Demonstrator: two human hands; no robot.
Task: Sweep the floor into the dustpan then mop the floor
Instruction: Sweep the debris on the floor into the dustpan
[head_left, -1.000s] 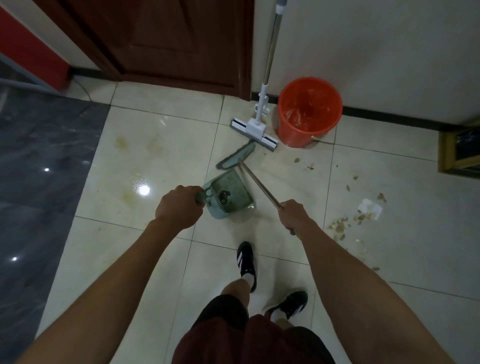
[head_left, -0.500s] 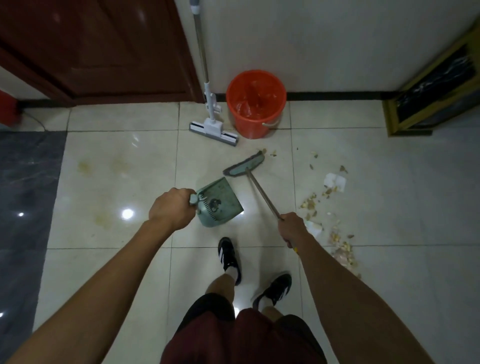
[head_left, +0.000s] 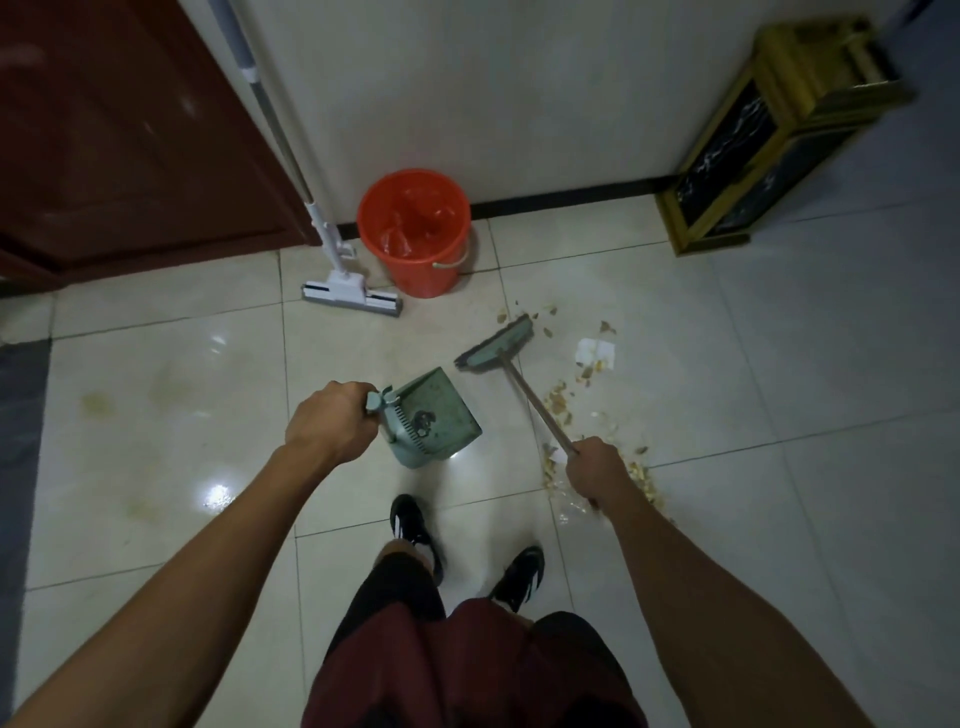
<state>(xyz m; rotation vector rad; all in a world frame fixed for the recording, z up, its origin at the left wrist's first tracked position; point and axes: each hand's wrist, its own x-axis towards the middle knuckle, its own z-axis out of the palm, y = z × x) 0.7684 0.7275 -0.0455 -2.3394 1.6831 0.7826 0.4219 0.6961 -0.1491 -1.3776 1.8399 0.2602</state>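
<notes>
A single head-worn camera looks steeply down and forward from standing height, its wide-angle lens bending the edges. The person's own shorts and shoes fill the bottom centre, with both forearms reaching up into frame. The tiled floor (head_left: 727, 519) spreads below, near to the view, and the far wall (head_left: 519, 104) closes the top. No second view overlaps it.

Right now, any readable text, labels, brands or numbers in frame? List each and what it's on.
None can be read.
dustpan: a dark mark on the pan, too blurred to read as text.
white paper scrap: no print shows.
orange bucket, mop, gold-framed bin, shoes: white stripes only, no lettering visible.
</notes>
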